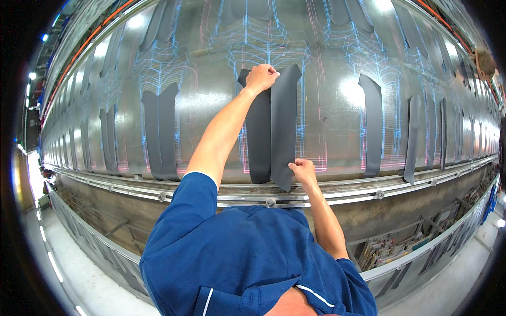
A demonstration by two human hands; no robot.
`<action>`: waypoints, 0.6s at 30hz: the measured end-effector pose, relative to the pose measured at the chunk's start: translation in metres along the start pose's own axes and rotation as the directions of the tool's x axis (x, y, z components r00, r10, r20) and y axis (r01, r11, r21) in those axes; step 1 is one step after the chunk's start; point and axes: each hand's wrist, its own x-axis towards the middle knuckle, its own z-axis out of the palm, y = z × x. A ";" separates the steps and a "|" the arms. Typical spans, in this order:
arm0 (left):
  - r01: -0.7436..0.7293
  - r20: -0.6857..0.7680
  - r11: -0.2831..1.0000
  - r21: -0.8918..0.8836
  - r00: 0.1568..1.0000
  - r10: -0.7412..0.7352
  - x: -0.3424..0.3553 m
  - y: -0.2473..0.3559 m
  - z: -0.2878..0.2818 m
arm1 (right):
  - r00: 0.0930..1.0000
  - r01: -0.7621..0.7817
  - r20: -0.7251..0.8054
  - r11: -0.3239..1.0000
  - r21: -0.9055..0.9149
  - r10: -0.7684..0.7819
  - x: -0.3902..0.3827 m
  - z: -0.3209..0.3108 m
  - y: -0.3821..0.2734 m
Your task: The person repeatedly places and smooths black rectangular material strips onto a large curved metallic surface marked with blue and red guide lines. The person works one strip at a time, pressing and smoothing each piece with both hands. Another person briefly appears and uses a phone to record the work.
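Two long dark grey fabric-like panels lie side by side at the centre of the marked metal table, the left one [257,137] darker and partly under my left arm, the right one [282,126] reaching lower. My left hand [262,76] has its fingers pinched at the top where the panels meet, gripping the right panel's upper inner corner. My right hand [300,168] pinches that panel's outer edge near its bottom end. Blue and pink printed lines [246,160] show around both pieces on the surface.
Similar grey panels [159,131] lie to the left, right [373,126] and farther back [340,11]. A metal rail [342,190] runs along the table's near edge. Beyond it are a lower ledge [105,221] and a pile of scraps [385,247] at lower right.
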 end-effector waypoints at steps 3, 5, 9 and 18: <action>-0.023 0.055 0.998 -0.050 0.998 0.026 0.007 -0.003 -0.001 | 1.000 -0.004 -0.003 0.998 0.065 0.004 -0.011 -0.005 -0.011; -0.083 0.019 0.995 -0.046 0.996 0.084 0.020 -0.023 0.005 | 0.999 0.014 0.051 1.000 0.016 -0.015 -0.009 -0.010 -0.012; -0.090 0.032 0.987 -0.135 0.995 0.095 0.027 -0.032 0.011 | 0.993 -0.019 0.116 0.998 -0.061 0.026 -0.007 -0.020 -0.020; 0.007 0.099 0.991 -0.132 0.995 0.006 0.022 -0.018 0.005 | 0.984 0.106 0.146 0.994 -0.004 -0.104 0.006 -0.019 0.001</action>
